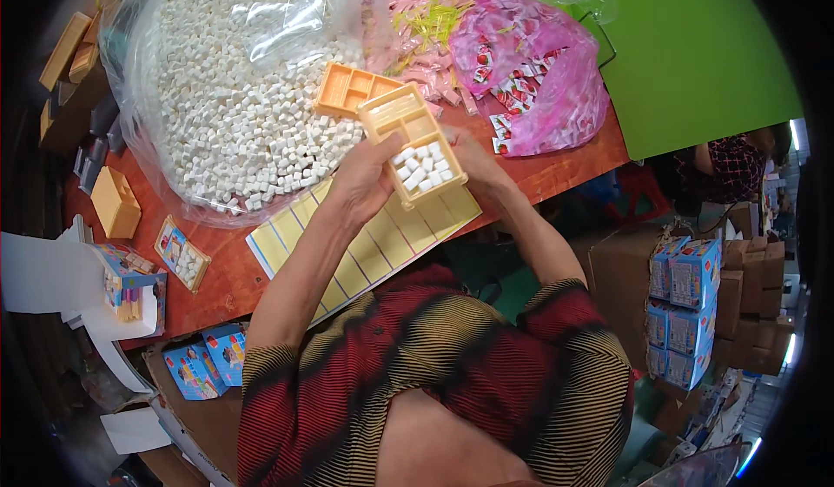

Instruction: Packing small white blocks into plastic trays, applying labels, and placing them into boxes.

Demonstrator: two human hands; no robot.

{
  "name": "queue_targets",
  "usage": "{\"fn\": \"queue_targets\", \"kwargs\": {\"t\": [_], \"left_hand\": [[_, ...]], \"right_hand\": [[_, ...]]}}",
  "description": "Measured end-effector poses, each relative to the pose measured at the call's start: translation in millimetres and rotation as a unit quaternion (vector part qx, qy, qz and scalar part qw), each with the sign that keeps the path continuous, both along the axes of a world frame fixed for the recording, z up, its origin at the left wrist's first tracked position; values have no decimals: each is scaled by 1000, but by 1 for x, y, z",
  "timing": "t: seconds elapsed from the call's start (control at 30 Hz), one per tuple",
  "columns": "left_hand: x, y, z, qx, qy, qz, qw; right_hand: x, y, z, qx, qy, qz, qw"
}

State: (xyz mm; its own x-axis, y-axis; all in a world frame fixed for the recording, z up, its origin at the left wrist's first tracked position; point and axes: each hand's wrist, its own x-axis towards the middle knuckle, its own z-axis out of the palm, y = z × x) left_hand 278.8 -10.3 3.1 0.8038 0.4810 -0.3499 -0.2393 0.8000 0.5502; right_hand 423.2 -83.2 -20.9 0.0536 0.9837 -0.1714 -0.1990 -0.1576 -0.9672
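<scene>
At upper centre, the left hand pinches a pale-yellow compartment tray part-filled with white cubes, while the right hand's hidden fingers leave its grip unclear; this looks like portioning, calling next for a level hold.

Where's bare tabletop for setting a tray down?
Bare red table shows left, between the small filled tray and the lined yellow sheet; right, a strip between the pink bag and the table edge. Crowded: the back, under the clear bag of white cubes, and the middle, where the left hand holds a pale orange tray.
</scene>
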Motion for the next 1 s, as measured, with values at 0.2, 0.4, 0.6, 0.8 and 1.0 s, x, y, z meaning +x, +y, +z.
{"fn": "queue_targets", "kwargs": {"t": [0.2, 0.4, 0.6, 0.8, 1.0], "left_hand": [[38, 20, 6, 19, -33, -19, 999], [42, 21, -3, -12, -36, 12, 999], [-1, 17, -9, 25, 1, 29, 999], [-34, 11, -20, 60, -5, 42, 997], [-34, 6, -20, 53, -4, 42, 998]], "right_hand": [[74, 31, -8, 12, -362, -155, 919], [84, 76, -25, -38, -692, -187, 696], [93, 79, -37, -46, -691, -196, 694], [72, 45, 12, -51, -728, -135, 670], [25, 49, 45, 107, -565, 45, 817]]}}
